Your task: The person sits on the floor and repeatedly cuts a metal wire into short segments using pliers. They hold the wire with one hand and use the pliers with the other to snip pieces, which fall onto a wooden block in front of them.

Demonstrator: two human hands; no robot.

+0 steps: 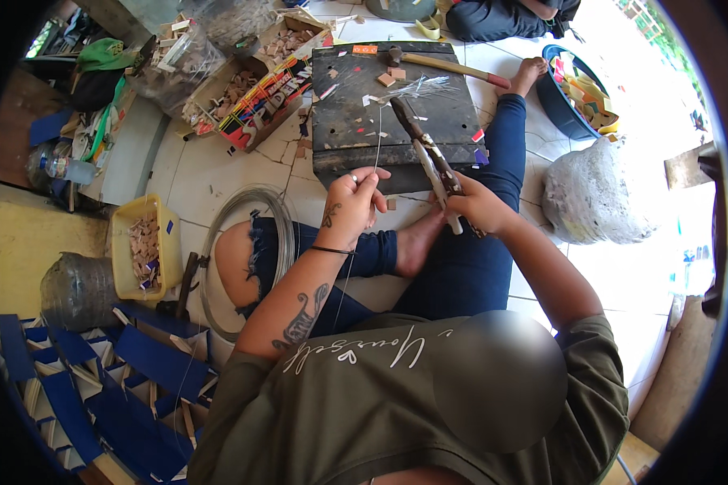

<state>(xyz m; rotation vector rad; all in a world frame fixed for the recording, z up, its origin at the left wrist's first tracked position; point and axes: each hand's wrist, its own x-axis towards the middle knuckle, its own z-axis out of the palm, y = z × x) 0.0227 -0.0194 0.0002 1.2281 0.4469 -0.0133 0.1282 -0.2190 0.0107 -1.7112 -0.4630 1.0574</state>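
My left hand (pixel 353 202) is closed, pinching a thin metal wire (pixel 378 137) that runs up from the fingers toward the black work block (pixel 348 129). My right hand (pixel 479 206) is wrapped round the handles of a long, dark, worn hand cutter (pixel 430 149), one handle covered in white. Its head points away from me over the block, close to the wire's upper end; whether they touch I cannot tell. On the block lie a pile of short cut wires (pixel 423 86), a hammer (pixel 449 66) and small brown squares (pixel 391 77).
A coil of wire (pixel 208 250) rests by my left knee. Further left stand a yellow bin (pixel 175 242) of brown pieces and blue panels (pixel 150 356). Open cartons (pixel 259 121) are at far left, a blue tub (pixel 552 93) at far right. Another person's leg (pixel 485 20) shows beyond.
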